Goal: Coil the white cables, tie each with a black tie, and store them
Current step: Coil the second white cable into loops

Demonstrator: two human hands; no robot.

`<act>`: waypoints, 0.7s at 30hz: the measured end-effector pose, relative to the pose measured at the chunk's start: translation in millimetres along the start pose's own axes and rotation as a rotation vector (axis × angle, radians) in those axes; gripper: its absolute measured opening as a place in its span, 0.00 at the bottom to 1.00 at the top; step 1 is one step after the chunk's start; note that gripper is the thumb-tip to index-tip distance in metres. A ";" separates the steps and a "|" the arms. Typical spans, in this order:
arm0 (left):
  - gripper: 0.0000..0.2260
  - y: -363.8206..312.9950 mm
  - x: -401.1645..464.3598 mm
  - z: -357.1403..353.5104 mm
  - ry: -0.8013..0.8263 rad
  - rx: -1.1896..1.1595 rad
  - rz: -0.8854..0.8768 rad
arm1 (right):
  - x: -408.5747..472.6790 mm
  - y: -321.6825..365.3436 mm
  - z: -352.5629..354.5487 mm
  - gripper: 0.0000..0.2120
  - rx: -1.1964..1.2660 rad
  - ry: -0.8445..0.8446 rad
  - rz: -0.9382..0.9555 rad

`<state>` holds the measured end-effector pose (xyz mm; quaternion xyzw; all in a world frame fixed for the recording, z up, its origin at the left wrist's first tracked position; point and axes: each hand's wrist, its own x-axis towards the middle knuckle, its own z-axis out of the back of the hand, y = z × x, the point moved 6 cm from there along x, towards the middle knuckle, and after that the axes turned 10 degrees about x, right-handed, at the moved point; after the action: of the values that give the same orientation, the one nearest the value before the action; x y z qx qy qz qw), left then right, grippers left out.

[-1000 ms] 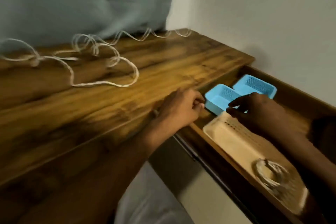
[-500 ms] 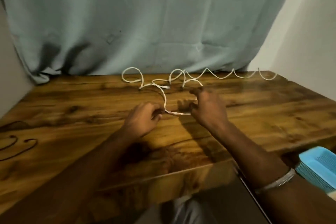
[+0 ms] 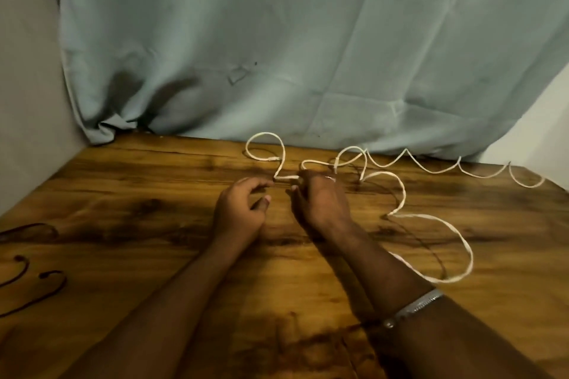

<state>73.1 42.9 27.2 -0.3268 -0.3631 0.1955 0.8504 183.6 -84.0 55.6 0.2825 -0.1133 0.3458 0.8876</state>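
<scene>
One white cable (image 3: 400, 191) sprawls uncoiled over the wooden desk (image 3: 154, 209), running from small loops at about 12 o'clock of the hands, along the foot of the curtain toward 2 o'clock, and round in a wide loop that swings toward 4 o'clock and passes under the right forearm. Near its middle stretch, a short length lies between the two hands. The right hand (image 3: 320, 203) has its fingers closed around that stretch of cable, knuckles up. The left hand (image 3: 240, 209) sits just beside it at 9 o'clock, fingers curled with the tips at the cable; whether they actually pinch it I cannot tell. Out at 8 o'clock, near the desk's left edge, several thin black ties (image 3: 34, 289) lie curved on the wood, well apart from the hands. A silver bracelet (image 3: 415, 306) circles the right wrist. Behind the desk hangs a pale blue-green curtain (image 3: 277, 40), its hem touching the back edge.
</scene>
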 end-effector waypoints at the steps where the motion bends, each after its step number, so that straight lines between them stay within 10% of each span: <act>1: 0.15 1.0 2.6 3.6 -0.036 -0.001 -0.021 | 0.6 2.1 -2.6 0.10 0.050 -0.006 -0.001; 9: 0.18 18.0 16.2 28.0 -0.323 -0.016 0.134 | -57.5 14.1 43.5 0.09 0.622 0.037 0.148; 14: 0.10 19.6 17.5 3.9 -0.028 -0.196 0.107 | -88.0 -20.8 57.9 0.11 0.947 0.027 -0.011; 21: 0.12 -25.7 0.5 -12.7 0.334 -0.553 -0.012 | -86.1 -12.1 55.5 0.09 0.669 0.301 -0.023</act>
<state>85.4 19.7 38.8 -0.5708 -0.2597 0.0282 0.7785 128.2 -170.8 61.6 0.5044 0.1411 0.3914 0.7566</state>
